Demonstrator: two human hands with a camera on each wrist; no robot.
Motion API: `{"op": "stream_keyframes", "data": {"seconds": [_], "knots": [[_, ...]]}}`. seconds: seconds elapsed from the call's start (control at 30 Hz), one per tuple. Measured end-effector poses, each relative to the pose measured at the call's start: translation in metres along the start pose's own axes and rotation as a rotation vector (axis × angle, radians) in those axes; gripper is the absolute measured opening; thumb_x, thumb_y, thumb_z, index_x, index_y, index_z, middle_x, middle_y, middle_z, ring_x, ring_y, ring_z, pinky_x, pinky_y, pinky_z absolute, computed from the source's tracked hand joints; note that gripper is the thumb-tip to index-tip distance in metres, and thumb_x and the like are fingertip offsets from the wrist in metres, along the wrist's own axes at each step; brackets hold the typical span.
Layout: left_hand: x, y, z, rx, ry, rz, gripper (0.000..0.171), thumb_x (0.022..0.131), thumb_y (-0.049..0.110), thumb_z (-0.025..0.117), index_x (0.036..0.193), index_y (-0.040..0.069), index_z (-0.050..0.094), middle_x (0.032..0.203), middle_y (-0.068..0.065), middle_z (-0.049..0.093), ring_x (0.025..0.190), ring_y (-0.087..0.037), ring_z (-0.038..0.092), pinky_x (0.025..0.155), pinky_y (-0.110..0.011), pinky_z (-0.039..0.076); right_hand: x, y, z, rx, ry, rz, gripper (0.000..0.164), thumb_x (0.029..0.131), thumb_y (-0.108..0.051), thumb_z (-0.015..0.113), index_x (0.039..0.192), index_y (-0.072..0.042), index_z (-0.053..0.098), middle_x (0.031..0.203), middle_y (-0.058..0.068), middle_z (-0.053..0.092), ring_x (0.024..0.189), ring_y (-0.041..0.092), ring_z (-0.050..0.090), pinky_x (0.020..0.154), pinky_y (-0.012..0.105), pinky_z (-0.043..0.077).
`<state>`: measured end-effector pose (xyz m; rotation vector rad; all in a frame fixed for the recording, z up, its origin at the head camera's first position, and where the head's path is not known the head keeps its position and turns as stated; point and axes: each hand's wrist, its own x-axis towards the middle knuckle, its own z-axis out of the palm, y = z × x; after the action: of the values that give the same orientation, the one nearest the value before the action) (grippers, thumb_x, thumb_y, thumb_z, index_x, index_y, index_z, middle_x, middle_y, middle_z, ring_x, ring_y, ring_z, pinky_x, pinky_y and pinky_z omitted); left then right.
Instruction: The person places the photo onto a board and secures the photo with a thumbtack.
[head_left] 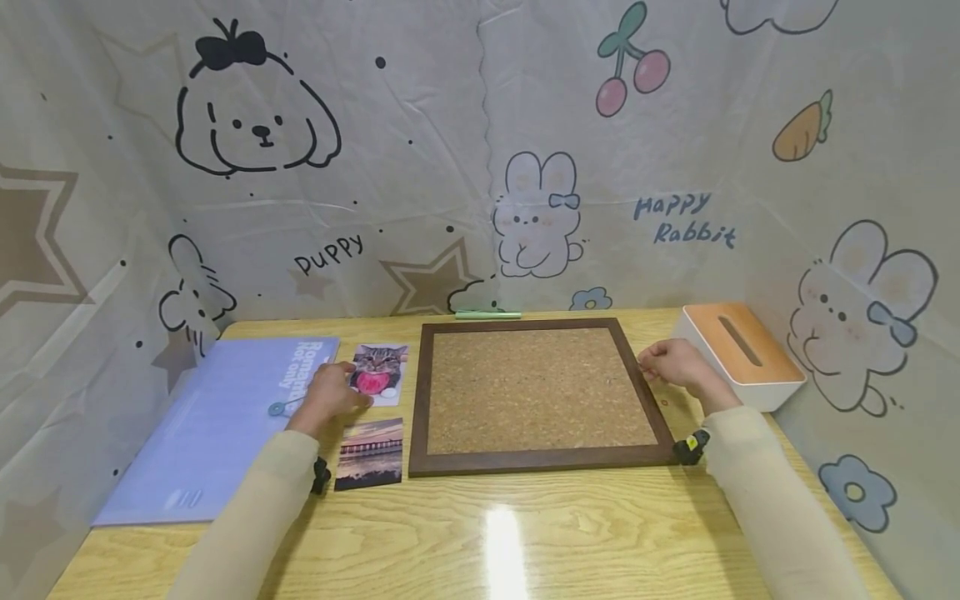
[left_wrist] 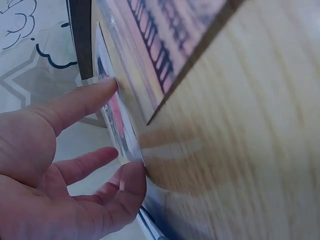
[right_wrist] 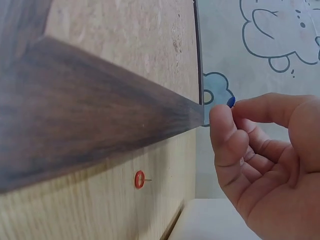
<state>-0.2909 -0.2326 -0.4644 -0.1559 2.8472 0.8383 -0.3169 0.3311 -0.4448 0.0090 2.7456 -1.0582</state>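
Note:
A cat photo lies flat on the table beside the corkboard. My left hand reaches to it, thumb and fingers spread. In the left wrist view the thumb touches the cat photo and other fingertips meet its edge. Below it is a photo of a pier at dusk. Near the corkboard's right edge, my right hand pinches a blue thumbtack between thumb and forefinger; only part of its head shows. A red thumbtack lies on the table by the frame.
A lilac folder covers the table's left side, with a small blue-grey round-headed item on it. A tissue box stands at the right. Behind the corkboard lies a green stick-like object, against the printed curtain.

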Motion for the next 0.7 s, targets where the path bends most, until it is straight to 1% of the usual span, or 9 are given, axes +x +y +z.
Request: {"op": "stream_keyframes", "data": {"seconds": [0.1, 0.2, 0.27, 0.33, 0.43, 0.53, 0.6, 0.7], "knots": [[-0.001, 0.004, -0.001, 0.009, -0.009, -0.008, 0.076, 0.081, 0.017, 0.08, 0.144, -0.007, 0.044, 0.144, -0.039, 0.037, 0.132, -0.051, 0.04, 0.115, -0.06, 0.034, 0.0, -0.002, 0.0, 0.029, -0.016, -0.002, 0.03, 0.104, -0.014, 0.047, 0.112, 0.008, 0.064, 0.095, 0.017, 0.072, 0.086, 0.022, 0.066, 0.073, 0.035, 0.057], [-0.001, 0.005, -0.001, 0.021, -0.005, -0.007, 0.076, 0.08, 0.015, 0.081, 0.143, -0.007, 0.045, 0.143, -0.039, 0.038, 0.133, -0.052, 0.04, 0.116, -0.06, 0.033, 0.0, -0.004, -0.001, 0.058, -0.032, -0.004, 0.03, 0.104, -0.015, 0.048, 0.112, 0.009, 0.064, 0.096, 0.016, 0.072, 0.083, 0.018, 0.067, 0.075, 0.035, 0.059], [0.0, 0.004, -0.002, 0.018, 0.002, 0.0, 0.076, 0.078, 0.013, 0.081, 0.142, -0.007, 0.046, 0.141, -0.04, 0.041, 0.132, -0.053, 0.04, 0.115, -0.06, 0.034, 0.0, -0.004, -0.001, 0.072, -0.038, -0.007, 0.03, 0.104, -0.015, 0.048, 0.112, 0.009, 0.064, 0.097, 0.016, 0.072, 0.083, 0.016, 0.067, 0.075, 0.035, 0.059], [0.001, 0.002, -0.002, 0.008, 0.016, 0.013, 0.073, 0.076, 0.01, 0.08, 0.14, -0.006, 0.049, 0.137, -0.038, 0.048, 0.128, -0.052, 0.045, 0.112, -0.059, 0.039, 0.001, -0.004, -0.001, 0.08, -0.038, -0.011, 0.03, 0.104, -0.015, 0.048, 0.113, 0.009, 0.064, 0.098, 0.016, 0.072, 0.084, 0.018, 0.068, 0.076, 0.035, 0.059], [0.004, -0.001, -0.002, -0.024, 0.028, 0.028, 0.065, 0.077, 0.005, 0.075, 0.138, -0.004, 0.053, 0.129, -0.033, 0.055, 0.119, -0.047, 0.053, 0.103, -0.055, 0.048, 0.001, -0.004, -0.001, 0.089, -0.028, -0.024, 0.03, 0.103, -0.015, 0.048, 0.113, 0.009, 0.063, 0.097, 0.016, 0.071, 0.088, 0.023, 0.068, 0.078, 0.036, 0.059], [0.005, -0.003, -0.004, -0.065, 0.043, 0.045, 0.057, 0.081, 0.001, 0.068, 0.136, -0.003, 0.055, 0.124, -0.029, 0.059, 0.11, -0.041, 0.057, 0.094, -0.05, 0.052, 0.001, -0.005, -0.001, 0.095, -0.013, -0.052, 0.031, 0.103, -0.016, 0.049, 0.115, 0.009, 0.062, 0.097, 0.016, 0.07, 0.091, 0.027, 0.067, 0.081, 0.039, 0.06], [0.005, -0.005, -0.007, -0.104, 0.045, 0.058, 0.055, 0.082, 0.001, 0.065, 0.136, -0.003, 0.055, 0.124, -0.029, 0.058, 0.11, -0.04, 0.057, 0.091, -0.049, 0.053, 0.001, -0.005, -0.001, 0.105, -0.007, -0.073, 0.033, 0.103, -0.017, 0.049, 0.118, 0.01, 0.061, 0.098, 0.017, 0.069, 0.091, 0.026, 0.067, 0.083, 0.041, 0.06], [0.004, -0.008, -0.011, -0.172, 0.026, 0.06, 0.055, 0.085, 0.004, 0.063, 0.139, -0.001, 0.054, 0.131, -0.03, 0.056, 0.115, -0.042, 0.055, 0.09, -0.046, 0.053, 0.002, -0.006, -0.002, 0.126, -0.018, -0.104, 0.035, 0.104, -0.017, 0.048, 0.122, 0.012, 0.058, 0.105, 0.021, 0.068, 0.09, 0.022, 0.066, 0.085, 0.041, 0.059]]}}
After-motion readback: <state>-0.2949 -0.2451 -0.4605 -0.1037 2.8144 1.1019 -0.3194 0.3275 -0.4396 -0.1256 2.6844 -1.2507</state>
